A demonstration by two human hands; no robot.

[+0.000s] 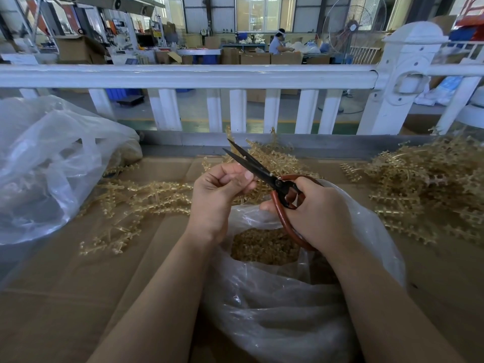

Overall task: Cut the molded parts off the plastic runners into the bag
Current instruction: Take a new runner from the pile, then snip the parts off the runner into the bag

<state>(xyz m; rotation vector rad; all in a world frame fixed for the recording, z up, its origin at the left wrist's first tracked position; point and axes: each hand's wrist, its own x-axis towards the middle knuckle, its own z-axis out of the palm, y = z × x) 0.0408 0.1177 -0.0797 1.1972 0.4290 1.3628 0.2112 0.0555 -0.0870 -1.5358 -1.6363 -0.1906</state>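
Observation:
My right hand (318, 208) grips the red-brown handles of black-bladed scissors (251, 163), whose blades stand slightly apart and point up and to the left. My left hand (222, 187) is curled beside the blades, thumb pressed against fingers; whether it pinches a small piece I cannot tell. Below both hands lies a clear plastic bag (275, 305) with a heap of cut amber parts (264, 247) inside. Amber plastic runners (146, 197) lie strewn left of the hands, more sit behind the scissors (275, 158), and a large pile (429, 184) is at the right.
Cardboard (65, 284) covers the work table. A big crumpled clear bag (44, 163) bulges at the left. A white railing (183, 74) runs along the table's far edge, and behind it is a factory floor with boxes and a seated person (279, 43).

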